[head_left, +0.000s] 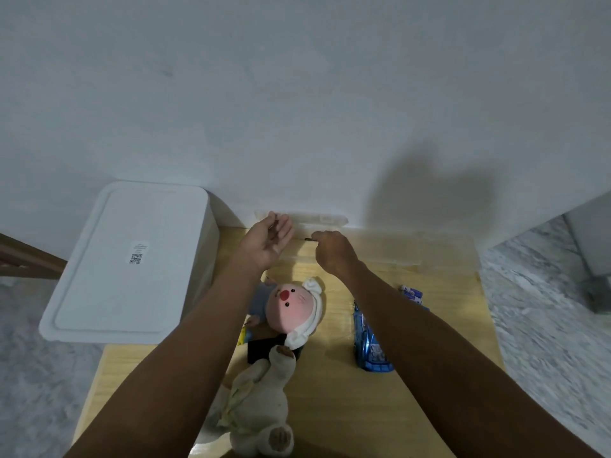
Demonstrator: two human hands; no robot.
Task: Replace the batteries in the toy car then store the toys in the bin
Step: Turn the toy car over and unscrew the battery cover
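A blue toy car [370, 345] lies on the wooden table [334, 391], partly under my right forearm. Behind it lie blue-and-white batteries [411, 293]. My right hand [334, 252] is at the table's far edge, curled round a small dark tool, seemingly a screwdriver [308, 239], whose tip points left. My left hand [269, 241] is held up beside it, palm turned up and fingers relaxed, with something thin and small at its fingers that I cannot make out. A pink-faced plush [292, 309] and a beige plush [261, 404] lie mid-table. The white lidded bin [129, 262] stands at the left.
A black object [264, 350] and a yellow item [243, 335] lie under the plushes. A clear plastic case [380, 249] sits at the table's far edge against the white wall. Grey patterned floor surrounds the table.
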